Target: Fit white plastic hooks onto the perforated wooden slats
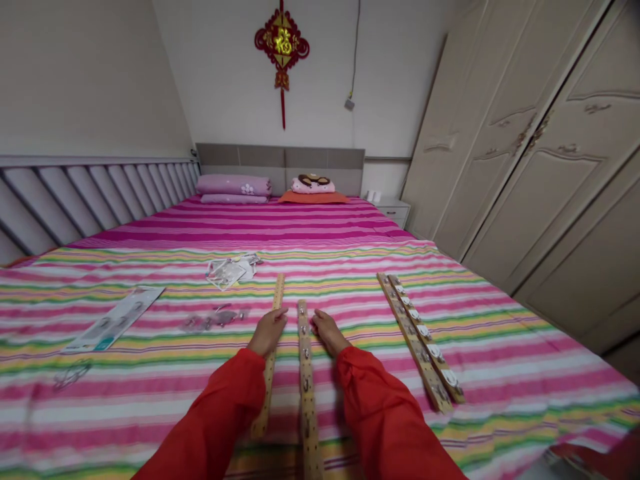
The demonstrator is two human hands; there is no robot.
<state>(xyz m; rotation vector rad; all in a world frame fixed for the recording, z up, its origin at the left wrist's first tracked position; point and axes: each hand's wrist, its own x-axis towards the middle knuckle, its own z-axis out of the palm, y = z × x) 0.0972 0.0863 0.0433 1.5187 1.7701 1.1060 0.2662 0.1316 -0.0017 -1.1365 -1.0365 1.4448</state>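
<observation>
Head view: at lower centre, the left hand [269,331] presses a bare wooden strip [270,353] and the right hand [327,331] lies open beside a hooked wooden strip [306,373], steadying both on the bed [150,400].

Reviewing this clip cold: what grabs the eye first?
Two red-sleeved arms reach over a bright striped bedspread, the left hand and right hand flanking a wooden hook rail at centre. A pair of hook rails lies to the right, and a red knot ornament hangs on the far wall.
</observation>
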